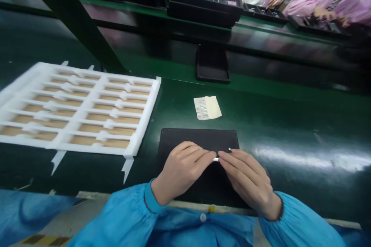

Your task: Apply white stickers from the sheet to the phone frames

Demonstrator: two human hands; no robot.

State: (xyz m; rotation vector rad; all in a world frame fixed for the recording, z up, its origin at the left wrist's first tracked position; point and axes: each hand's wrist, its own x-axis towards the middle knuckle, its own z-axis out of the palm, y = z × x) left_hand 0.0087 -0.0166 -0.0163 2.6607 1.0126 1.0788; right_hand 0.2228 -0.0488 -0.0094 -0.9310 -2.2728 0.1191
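My left hand (185,168) and my right hand (249,177) meet over a flat black rectangular pad (174,139). Their fingertips pinch the two ends of a small white piece (216,159), of which only a short stretch shows between them. Its exact kind is hidden by my fingers. A tiny white round spot (229,149) shows just above the right fingers. Beyond the pad's far edge lies a pale sheet of barcode labels (207,108).
On the left rests a white foam tray (100,85) with several slots and a brown bottom. A shallow black tray (213,63) sits farther back. A green post (75,23) slants across the left. Co-workers in pink and blue handle black trays (203,4) opposite.
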